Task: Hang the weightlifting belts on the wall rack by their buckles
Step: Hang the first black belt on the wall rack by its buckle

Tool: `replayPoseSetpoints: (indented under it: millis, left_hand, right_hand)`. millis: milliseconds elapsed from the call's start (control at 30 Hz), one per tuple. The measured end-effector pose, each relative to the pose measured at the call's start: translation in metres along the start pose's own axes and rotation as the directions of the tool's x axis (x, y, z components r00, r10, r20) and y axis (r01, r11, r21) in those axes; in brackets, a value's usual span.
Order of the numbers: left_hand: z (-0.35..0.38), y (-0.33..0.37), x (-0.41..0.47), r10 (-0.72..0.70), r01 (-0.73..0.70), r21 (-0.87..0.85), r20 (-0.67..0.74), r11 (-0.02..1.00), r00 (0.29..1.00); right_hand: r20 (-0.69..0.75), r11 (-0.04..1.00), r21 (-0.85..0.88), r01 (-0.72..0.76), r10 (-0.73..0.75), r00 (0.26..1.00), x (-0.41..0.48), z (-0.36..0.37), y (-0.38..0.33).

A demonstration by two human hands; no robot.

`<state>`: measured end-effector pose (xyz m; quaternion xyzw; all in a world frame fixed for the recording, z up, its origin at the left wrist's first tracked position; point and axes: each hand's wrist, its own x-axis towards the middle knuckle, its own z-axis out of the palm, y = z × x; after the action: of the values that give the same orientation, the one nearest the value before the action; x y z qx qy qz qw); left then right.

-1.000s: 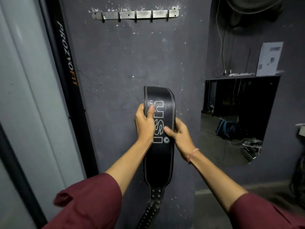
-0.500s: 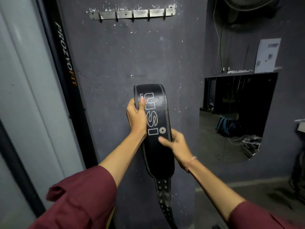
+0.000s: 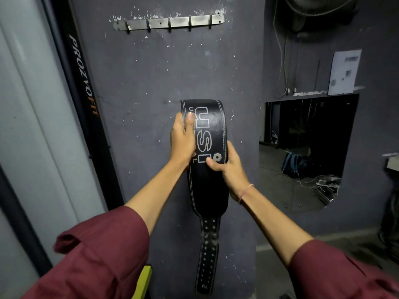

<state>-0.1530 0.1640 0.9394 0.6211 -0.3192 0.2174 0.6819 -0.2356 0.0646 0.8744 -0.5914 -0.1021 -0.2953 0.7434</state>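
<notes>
below rack (image 3: 168, 23), belt (image 3: 207, 169) in both hands

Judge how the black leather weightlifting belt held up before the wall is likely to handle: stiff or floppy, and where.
The weightlifting belt probably feels stiff in its wide part: it holds a smooth arch above the left hand and right hand. The narrow punched strap hangs straight down, so it likely flexes more. The thick stitched leather suggests some weight.
</notes>
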Motion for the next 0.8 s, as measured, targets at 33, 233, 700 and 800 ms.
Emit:
replayPoseSetpoints:
  millis: [33, 233, 700, 800]
  left_hand:
    - [-0.002, -0.001, 0.001, -0.002, 0.002, 0.007, 0.009, 1.0, 1.0]
    - [-0.003, -0.019, -0.04, 0.043, -0.041, 0.143, -0.009, 0.989, 0.999]
    - [-0.001, -0.073, -0.161, -0.349, 0.337, 0.127, 0.08, 0.933, 0.934]
    - [0.0, -0.05, -0.136, -0.248, 0.246, 0.128, 0.003, 0.961, 0.969]
  right_hand:
    - [-0.005, 1.0, -0.009, 0.025, -0.025, 1.0, 0.003, 0.001, -0.005]
    - [-0.056, 0.993, 0.028, 0.117, -0.116, 0.992, 0.019, 0.014, -0.023]
    - [-0.11, 0.991, 0.083, 0.106, -0.097, 0.989, 0.04, 0.01, -0.042]
    - [-0.109, 0.99, 0.079, 0.113, -0.104, 0.989, 0.036, 0.005, -0.047]
